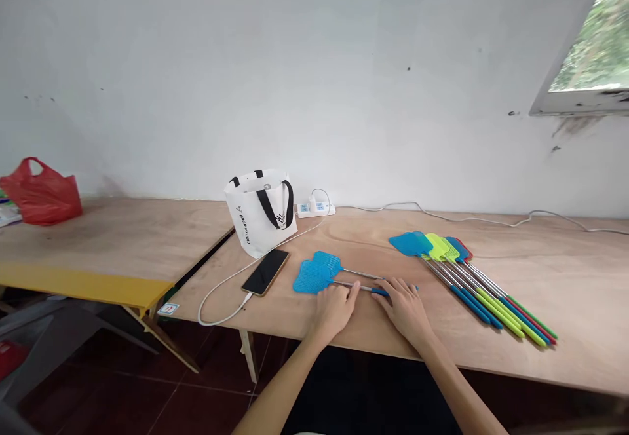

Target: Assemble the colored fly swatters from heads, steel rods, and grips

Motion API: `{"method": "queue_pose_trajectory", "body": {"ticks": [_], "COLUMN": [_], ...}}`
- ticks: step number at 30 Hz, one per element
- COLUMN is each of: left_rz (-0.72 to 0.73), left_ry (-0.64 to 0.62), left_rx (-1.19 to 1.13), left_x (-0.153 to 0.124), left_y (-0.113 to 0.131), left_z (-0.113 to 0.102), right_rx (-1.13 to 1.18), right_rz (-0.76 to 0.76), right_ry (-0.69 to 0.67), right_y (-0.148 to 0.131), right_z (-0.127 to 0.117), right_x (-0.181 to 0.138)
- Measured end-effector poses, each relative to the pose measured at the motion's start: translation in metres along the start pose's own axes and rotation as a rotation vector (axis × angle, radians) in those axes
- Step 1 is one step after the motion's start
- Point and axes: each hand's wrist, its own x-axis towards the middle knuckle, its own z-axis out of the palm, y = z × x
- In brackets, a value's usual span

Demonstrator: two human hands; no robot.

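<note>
Two blue fly swatters lie side by side in front of me, heads to the left: a nearer fly swatter (310, 278) and a farther fly swatter (328, 262). My left hand (335, 309) is at the nearer one's neck, fingers curled by the head and thumb along the metal shaft. My right hand (403, 304) covers the blue handles, its fingers bent over them; the handle ends are mostly hidden beneath it. To the right lies a fanned row of several fly swatters, with blue (413, 243), yellow-green (437, 246) and red-rimmed heads.
A black phone (266, 272) with a white charging cable lies left of my hands. Behind it stand a white bag (260, 215) with black handles and a power strip (316, 209) by the wall. A red plastic bag (42, 192) sits on the adjoining left table (122, 238).
</note>
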Motion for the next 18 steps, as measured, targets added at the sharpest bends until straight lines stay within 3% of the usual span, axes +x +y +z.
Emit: {"method": "queue_pose_trajectory", "body": {"ticks": [5,11,18], "left_rz": [0.166,0.139,0.132], "left_ry": [-0.03,-0.078,-0.068], "left_rx": [0.058,0.047,0.028], "left_x": [-0.002,-0.002,-0.001], "left_y": [-0.001,-0.002,-0.004], "left_z": [-0.001,-0.001,0.0], "right_rx": [-0.082,-0.07,0.004], "right_rz": [0.073,0.195,0.185], "right_ry": [0.096,0.116,0.175], "right_y": [0.014,0.045,0.042], "right_z": [0.004,0.006,-0.009], "right_x": [-0.001,-0.002,0.002]}}
